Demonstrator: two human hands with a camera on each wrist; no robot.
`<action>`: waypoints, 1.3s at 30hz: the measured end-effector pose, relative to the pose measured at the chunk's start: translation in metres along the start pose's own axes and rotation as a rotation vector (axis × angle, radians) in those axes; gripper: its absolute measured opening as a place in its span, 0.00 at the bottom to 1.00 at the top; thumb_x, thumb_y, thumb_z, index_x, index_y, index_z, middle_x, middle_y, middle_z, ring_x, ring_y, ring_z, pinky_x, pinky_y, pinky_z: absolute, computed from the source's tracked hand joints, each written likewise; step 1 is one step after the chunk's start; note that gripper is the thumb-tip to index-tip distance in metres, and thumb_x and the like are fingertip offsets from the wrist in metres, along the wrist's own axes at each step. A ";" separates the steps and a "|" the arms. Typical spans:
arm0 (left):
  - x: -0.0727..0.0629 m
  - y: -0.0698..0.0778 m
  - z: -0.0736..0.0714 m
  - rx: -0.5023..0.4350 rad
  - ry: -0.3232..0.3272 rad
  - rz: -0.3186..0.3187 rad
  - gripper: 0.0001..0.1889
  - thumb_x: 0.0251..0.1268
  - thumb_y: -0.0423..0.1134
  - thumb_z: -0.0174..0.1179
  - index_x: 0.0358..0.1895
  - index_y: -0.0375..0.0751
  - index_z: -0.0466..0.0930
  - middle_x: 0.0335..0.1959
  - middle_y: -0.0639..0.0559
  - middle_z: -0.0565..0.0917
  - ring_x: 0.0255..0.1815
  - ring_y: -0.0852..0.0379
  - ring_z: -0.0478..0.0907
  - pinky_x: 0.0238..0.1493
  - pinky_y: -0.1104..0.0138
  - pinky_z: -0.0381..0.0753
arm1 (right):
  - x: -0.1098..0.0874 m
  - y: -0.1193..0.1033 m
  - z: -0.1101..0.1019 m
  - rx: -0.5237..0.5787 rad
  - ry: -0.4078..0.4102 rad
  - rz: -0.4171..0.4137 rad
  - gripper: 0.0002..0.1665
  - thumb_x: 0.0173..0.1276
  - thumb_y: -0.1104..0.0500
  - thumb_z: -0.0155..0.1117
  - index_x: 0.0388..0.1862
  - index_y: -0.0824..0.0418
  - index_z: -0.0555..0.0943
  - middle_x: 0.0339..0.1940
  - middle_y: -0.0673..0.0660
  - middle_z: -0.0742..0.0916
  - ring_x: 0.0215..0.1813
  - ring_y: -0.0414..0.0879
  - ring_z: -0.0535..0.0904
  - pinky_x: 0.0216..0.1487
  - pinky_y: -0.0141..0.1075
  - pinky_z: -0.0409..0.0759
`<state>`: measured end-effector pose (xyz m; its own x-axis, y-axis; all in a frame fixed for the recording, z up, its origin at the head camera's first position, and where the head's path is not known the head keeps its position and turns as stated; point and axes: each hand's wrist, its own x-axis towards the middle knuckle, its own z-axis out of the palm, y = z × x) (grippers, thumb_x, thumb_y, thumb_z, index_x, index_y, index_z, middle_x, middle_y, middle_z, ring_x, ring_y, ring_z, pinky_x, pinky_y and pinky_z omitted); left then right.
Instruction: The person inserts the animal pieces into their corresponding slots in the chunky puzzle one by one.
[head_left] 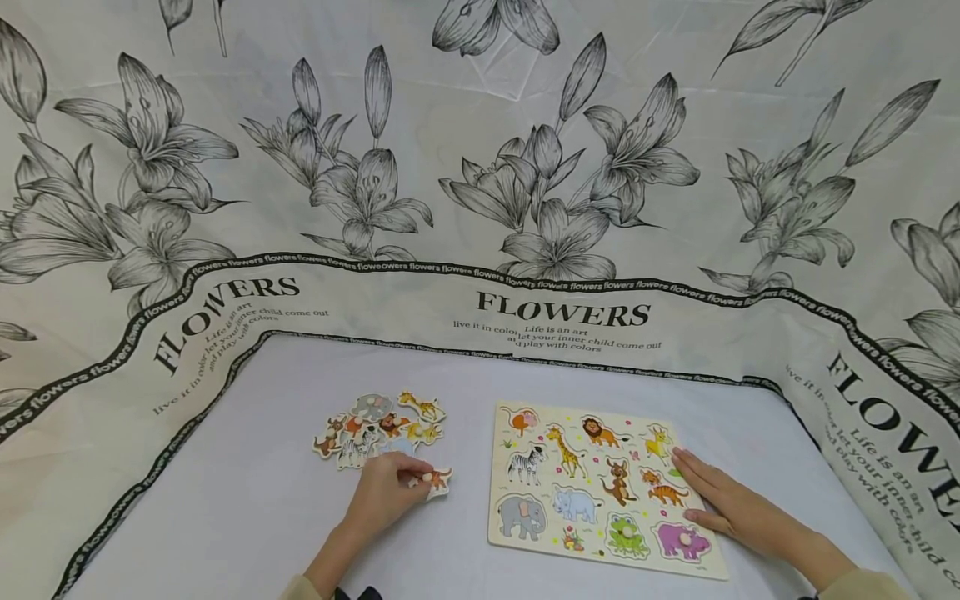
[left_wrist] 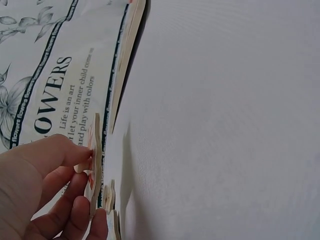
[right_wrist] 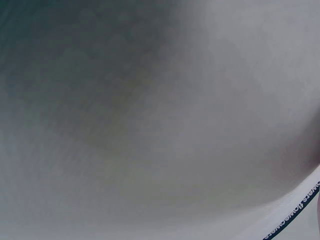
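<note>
My left hand (head_left: 386, 492) pinches the knob of a wooden tiger puzzle piece (head_left: 441, 480) between thumb and fingers. In the left wrist view the same piece (left_wrist: 96, 165) shows edge-on, held off the white surface. Just beyond this hand lies a pile of animal pieces, among them an elephant (head_left: 372, 406), a giraffe (head_left: 422, 406) and a zebra (head_left: 356, 448). With fingers extended, my right hand (head_left: 738, 510) rests on the right edge of the wooden puzzle board (head_left: 510, 542). A frog piece (head_left: 627, 535) and a purple hippo piece (head_left: 681, 541), both with knobs, sit in the board's front row.
A white cloth (head_left: 247, 483) covers the work surface. Around its back and sides stands a floral curtain (head_left: 420, 308) with a dark printed border. The right wrist view shows mostly blurred pale cloth (right_wrist: 225, 125).
</note>
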<state>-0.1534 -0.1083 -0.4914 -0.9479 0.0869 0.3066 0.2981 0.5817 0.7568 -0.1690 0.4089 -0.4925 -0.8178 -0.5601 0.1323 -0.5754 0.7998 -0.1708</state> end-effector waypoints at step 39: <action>0.020 0.040 0.029 -0.014 -0.065 0.098 0.06 0.46 0.32 0.69 0.31 0.42 0.88 0.28 0.53 0.86 0.30 0.61 0.78 0.34 0.72 0.78 | 0.001 0.000 -0.001 0.014 0.001 0.000 0.44 0.67 0.45 0.60 0.75 0.61 0.58 0.77 0.57 0.62 0.71 0.14 0.31 0.61 0.07 0.33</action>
<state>-0.1638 -0.0597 -0.4717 -0.9193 0.1954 0.3417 0.3908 0.5565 0.7332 -0.1694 0.4086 -0.4914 -0.8176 -0.5602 0.1335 -0.5758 0.7965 -0.1844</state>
